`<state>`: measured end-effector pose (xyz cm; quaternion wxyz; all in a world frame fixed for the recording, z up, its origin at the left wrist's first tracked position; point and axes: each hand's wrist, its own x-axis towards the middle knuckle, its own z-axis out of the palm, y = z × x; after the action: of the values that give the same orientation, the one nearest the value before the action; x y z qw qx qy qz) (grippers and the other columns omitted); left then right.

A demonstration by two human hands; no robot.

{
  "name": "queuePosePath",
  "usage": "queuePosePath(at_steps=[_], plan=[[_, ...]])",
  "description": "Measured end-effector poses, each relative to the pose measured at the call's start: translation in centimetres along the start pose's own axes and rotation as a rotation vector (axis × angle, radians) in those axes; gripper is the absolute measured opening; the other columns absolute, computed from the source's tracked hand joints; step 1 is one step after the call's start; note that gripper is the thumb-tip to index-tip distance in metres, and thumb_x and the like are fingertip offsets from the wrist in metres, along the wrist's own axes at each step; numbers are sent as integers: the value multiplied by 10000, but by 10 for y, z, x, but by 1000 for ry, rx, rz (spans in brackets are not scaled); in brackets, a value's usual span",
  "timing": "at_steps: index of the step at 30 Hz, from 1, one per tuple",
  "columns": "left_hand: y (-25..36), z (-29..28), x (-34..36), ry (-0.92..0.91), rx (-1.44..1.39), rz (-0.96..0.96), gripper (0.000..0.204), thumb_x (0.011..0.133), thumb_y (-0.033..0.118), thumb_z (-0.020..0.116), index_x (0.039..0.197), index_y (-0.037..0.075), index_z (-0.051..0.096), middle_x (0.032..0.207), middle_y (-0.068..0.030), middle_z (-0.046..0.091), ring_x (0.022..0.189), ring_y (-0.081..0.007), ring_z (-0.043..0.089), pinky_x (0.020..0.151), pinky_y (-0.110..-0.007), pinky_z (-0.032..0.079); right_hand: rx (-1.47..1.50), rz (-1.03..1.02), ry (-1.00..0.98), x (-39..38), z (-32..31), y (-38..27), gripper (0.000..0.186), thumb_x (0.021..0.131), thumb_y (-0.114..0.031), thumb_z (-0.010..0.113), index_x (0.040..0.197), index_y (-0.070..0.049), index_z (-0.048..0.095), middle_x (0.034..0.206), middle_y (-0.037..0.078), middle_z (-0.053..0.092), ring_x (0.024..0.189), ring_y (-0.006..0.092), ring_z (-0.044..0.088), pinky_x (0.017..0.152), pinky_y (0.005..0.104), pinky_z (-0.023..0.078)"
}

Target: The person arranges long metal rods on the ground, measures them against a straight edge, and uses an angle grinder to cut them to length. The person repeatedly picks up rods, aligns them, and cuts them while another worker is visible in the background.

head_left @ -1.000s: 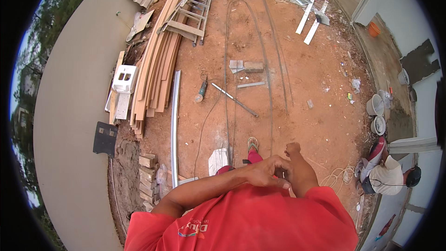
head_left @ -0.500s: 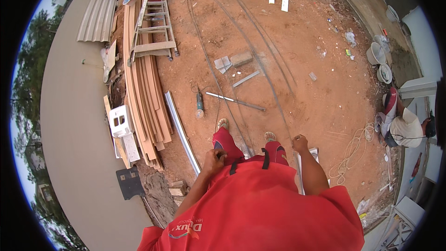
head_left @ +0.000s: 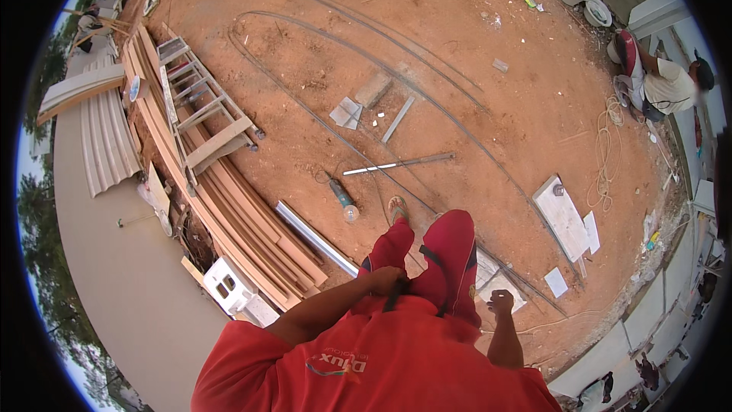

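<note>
My left hand [head_left: 387, 281] is at the front of my red trousers, beside a black strap [head_left: 394, 291]. Its fingers blend into the cloth, so their closing cannot be made out. Low on the right, my right hand [head_left: 500, 301] is loosely curled with nothing visible in it, above a pale slab [head_left: 512, 296] on the ground. Ahead of my front foot lies a green angle grinder [head_left: 341, 197] with a cord. Just beyond it, a thin metal bar [head_left: 404, 163], part bright and part dark, rests on the red soil.
Long brown planks [head_left: 229, 206] and a stepladder [head_left: 204, 111] lie at the left, with a metal channel [head_left: 316, 238] alongside. Thin dark rods [head_left: 427, 99] curve across the soil. On the right are a white board [head_left: 562, 217], coiled rope [head_left: 606, 152] and a crouching person [head_left: 663, 88].
My view has turned and moved rightward, bringing the white board at the right into sight. One leg has stepped forward. My left hand has shifted to the trouser front; my right hangs lower.
</note>
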<state>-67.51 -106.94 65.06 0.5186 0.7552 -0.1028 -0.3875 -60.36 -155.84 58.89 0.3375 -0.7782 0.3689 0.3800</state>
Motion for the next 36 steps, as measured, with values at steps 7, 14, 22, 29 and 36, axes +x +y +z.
queuePosePath(at_steps=[7, 14, 22, 29, 36], plan=[[-53, 17, -40, -546, -849, -119, 304, 897, 311, 622, 695, 85, 610, 656, 29, 487, 631, -109, 434, 619, -374, 385, -119, -24, -122, -5, 87, 13, 155, 913, -129, 734, 989, -2, 689, 769, 112, 695, 592, 215, 707, 469, 347, 571], [-96, 48, 17, -604, -787, -528, 222, 948, 235, 603, 904, 45, 710, 723, -19, 609, 767, -133, 620, 545, -318, 503, -215, -140, -200, 110, 188, -12, 193, 938, -181, 723, 1019, -7, 701, 760, 98, 715, 608, 192, 731, 490, 315, 568], [-331, -59, 214, 724, -1158, -771, 213, 1034, 169, 538, 1038, -20, 634, 885, -126, 658, 725, -253, 707, 638, -405, 639, -275, -569, -56, 344, 292, -159, 115, 903, -95, 724, 962, -5, 683, 848, 171, 740, 769, 283, 741, 727, 406, 573], [-549, -106, 290, 1421, -752, -922, 342, 986, 294, 675, 1104, -14, 585, 947, -177, 652, 792, -264, 685, 618, -407, 582, -450, -1135, 302, 479, 372, -360, 284, 903, -71, 701, 1168, 5, 632, 1154, 267, 654, 1031, 418, 688, 862, 475, 558], [-661, -156, 284, 1859, -378, -947, 351, 997, 312, 674, 1034, -25, 582, 788, -158, 638, 700, -318, 645, 664, -454, 517, -565, -1319, 488, 522, 475, -473, 419, 908, -224, 759, 1265, -48, 627, 1178, 202, 639, 1188, 397, 580, 1012, 485, 459]])
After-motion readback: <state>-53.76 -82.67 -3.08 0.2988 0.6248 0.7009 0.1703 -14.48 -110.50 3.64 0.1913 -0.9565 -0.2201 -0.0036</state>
